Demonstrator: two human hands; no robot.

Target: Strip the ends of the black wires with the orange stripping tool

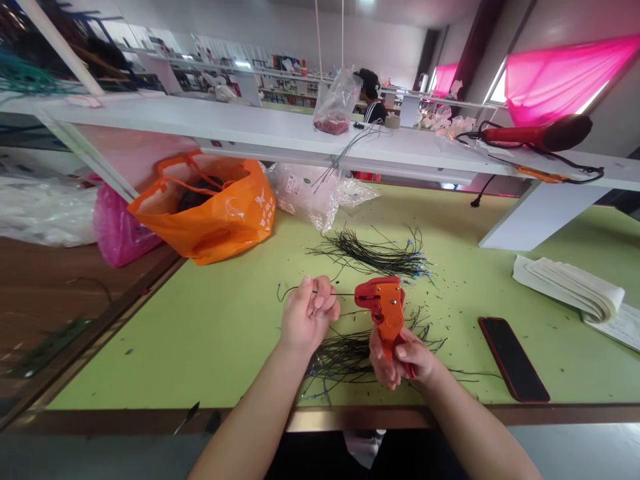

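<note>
Right hand [400, 360] wrapped round handles of the wire stripper [390, 307], squeeze unclear. Left hand [313, 317], left of stripper, fingers pinching one black wire [345, 294]; wire runs to stripper's mouth, seated or not can't tell. Wire probably light, thin, bendy, slightly slippery: pinch near the end. Stripper likely stiff; grip by handles. Count: one stripper, two wire heaps, far [375, 252] beyond stripper, near [345, 357] nearer than its head, strands uncountable; one phone [514, 360], right of stripper.

left hand [309, 319]: black wire [344, 294] pinched | right hand [403, 357]: red-orange tool [390, 310] gripped | wire meets tool
</note>
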